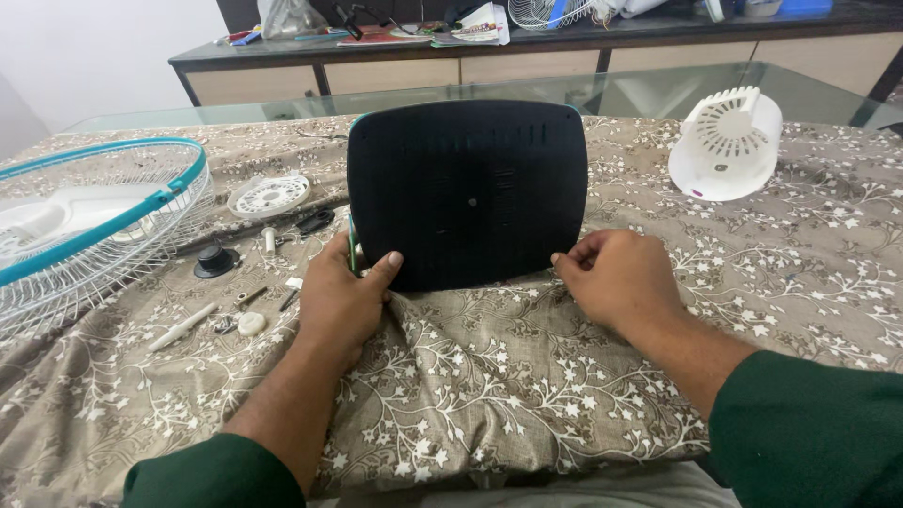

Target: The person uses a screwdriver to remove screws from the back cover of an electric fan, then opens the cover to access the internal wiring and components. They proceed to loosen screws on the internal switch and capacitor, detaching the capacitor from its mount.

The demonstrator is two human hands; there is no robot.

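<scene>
The left hand (340,293) grips the lower left corner of a black base plate (467,193), thumb laid across its dark face and the fingers wrapped behind the teal-edged rim, while the right hand (616,279) rests just beside the plate's lower right corner with its fingers curled in, thumb and fingertips pinched together at the edge of the plate (whether they pinch the rim itself or only the cloth under it cannot be told). The plate is a rounded rectangle with fine ribbing and a small hole near its middle; it stands tilted up on its lower edge, near the middle of a table covered by a brown flowered cloth (489,395), which bunches into folds just in front of it. Both forearms come out of dark green sleeves. To the left lies a white wire fan guard (89,221) with a teal ring, and between it and the plate are small parts: a white round slotted disc (270,196), a black knob (216,261), a white plastic pin (182,326) and a few screws and bits too small to make out. Well apart to the upper right, a white motor cover (727,143) with vent slots lies on its side. Behind the table, a dark-topped sideboard (527,47) holds papers and clutter.
</scene>
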